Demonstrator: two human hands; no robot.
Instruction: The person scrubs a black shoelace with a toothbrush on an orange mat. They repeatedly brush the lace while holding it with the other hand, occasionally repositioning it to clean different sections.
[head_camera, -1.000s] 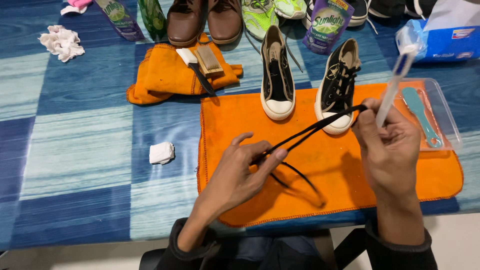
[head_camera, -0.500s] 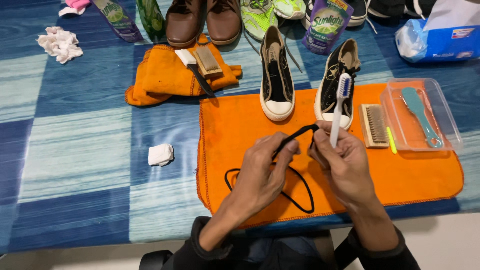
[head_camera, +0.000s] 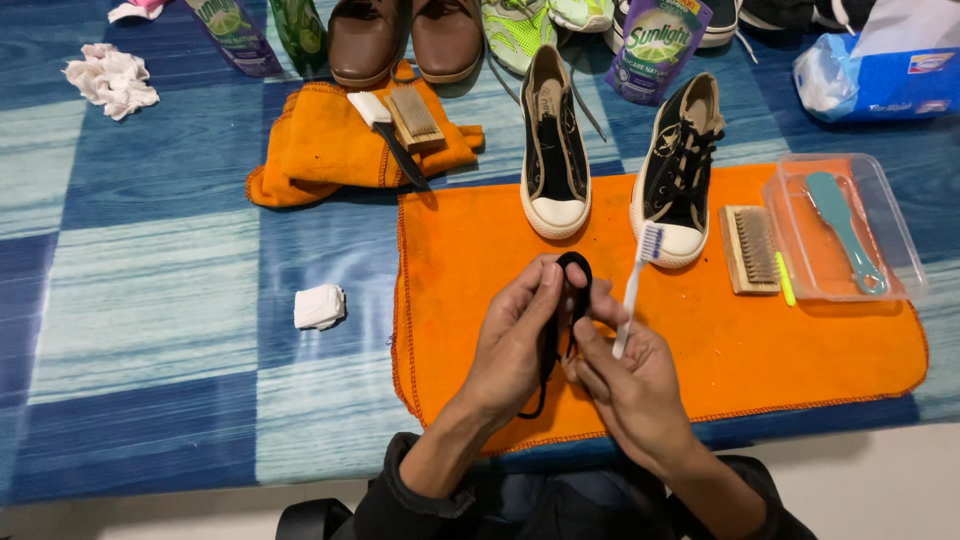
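Blue-teal checked cloth on table, pale floor below.

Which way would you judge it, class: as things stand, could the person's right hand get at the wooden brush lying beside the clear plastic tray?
Probably not at once. The path over the orange cloth to the wooden brush looks free, but the right hand already grips a toothbrush and helps the left hand hold the black shoelace.

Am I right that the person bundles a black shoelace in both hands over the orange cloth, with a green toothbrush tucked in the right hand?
Not quite: in the head view the toothbrush in the right hand is white, not green. The black shoelace, left hand and orange cloth are as you say.
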